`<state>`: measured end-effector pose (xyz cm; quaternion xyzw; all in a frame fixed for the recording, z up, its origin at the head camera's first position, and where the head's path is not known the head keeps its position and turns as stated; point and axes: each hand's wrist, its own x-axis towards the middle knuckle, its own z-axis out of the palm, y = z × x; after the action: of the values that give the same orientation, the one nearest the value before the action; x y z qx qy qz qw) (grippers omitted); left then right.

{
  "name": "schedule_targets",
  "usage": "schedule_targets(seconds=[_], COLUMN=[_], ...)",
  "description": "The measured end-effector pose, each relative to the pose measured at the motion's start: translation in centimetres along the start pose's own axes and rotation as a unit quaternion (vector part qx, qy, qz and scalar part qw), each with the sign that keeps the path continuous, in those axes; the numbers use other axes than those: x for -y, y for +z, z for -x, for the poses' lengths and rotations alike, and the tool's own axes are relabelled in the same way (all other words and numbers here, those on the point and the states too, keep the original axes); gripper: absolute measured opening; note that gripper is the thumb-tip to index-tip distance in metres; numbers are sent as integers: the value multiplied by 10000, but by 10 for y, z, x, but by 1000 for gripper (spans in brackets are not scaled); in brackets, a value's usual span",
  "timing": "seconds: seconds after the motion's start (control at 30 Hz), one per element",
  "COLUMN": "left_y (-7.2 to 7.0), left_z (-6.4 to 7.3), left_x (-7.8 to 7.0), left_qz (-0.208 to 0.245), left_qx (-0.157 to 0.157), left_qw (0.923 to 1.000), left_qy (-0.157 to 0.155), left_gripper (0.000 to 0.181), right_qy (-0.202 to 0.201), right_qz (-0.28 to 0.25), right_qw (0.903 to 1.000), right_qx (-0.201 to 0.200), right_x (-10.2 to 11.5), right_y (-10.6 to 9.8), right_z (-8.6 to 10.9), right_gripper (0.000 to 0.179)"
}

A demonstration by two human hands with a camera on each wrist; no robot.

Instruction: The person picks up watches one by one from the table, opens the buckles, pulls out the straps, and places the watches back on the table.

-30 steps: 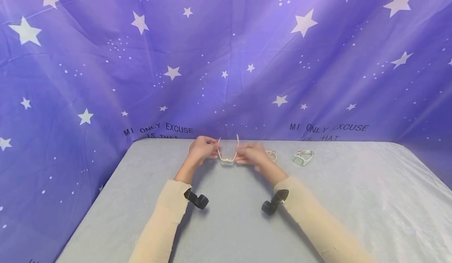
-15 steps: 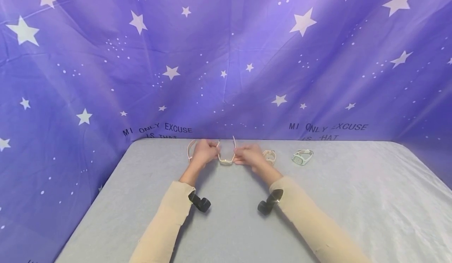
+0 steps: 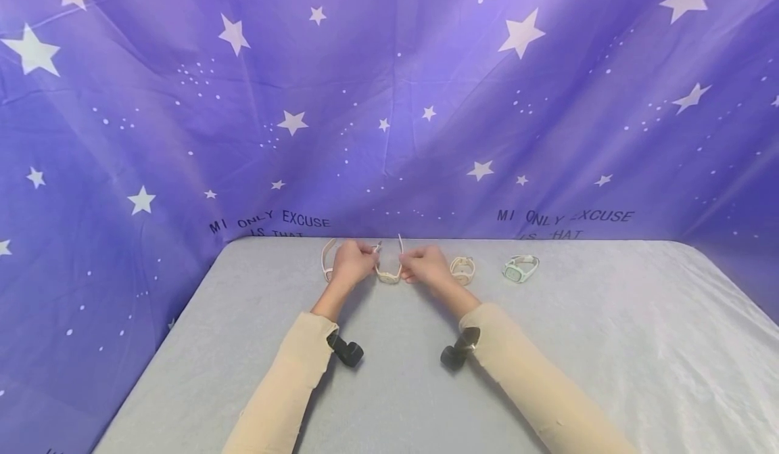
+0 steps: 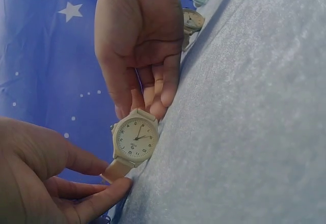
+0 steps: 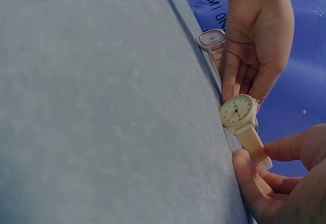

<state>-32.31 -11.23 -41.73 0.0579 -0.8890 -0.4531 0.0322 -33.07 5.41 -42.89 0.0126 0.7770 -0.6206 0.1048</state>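
A cream wristwatch (image 3: 388,278) with a round dial rests near the table's back edge, its two strap ends standing up. My left hand (image 3: 354,262) pinches one strap between thumb and fingers, as the left wrist view shows at the strap (image 4: 117,169). On the other side my right hand (image 3: 428,265) pinches the second strap (image 5: 253,143). The dial (image 4: 136,138) faces toward me between both hands. Partly behind my left hand stands a pinkish watch (image 5: 211,39) with a rounded-square face.
To the right of my right hand stands a beige watch (image 3: 462,273). Farther right is a mint-green watch (image 3: 514,274). All stand in a row on the grey cloth-covered table (image 3: 402,386). A purple star-patterned curtain (image 3: 389,102) hangs right behind the back edge.
Both hands have drawn slightly closer together, the right one moving left, with the cream watch shifting a little left. More of the beige and pinkish watches shows now.
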Motion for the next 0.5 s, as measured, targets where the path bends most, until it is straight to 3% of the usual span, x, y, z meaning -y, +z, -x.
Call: schedule_targets(seconds=[0.5], left_y=[-2], left_z=[3], left_x=[-2], left_qz=[-335], left_qx=[31], left_qw=[9994], left_qy=[33], left_gripper=[21], right_qy=[-181], right_qz=[626], right_qw=[9979], right_qx=[-62], right_x=[0], right_y=[2], right_z=[-3], right_gripper=[28])
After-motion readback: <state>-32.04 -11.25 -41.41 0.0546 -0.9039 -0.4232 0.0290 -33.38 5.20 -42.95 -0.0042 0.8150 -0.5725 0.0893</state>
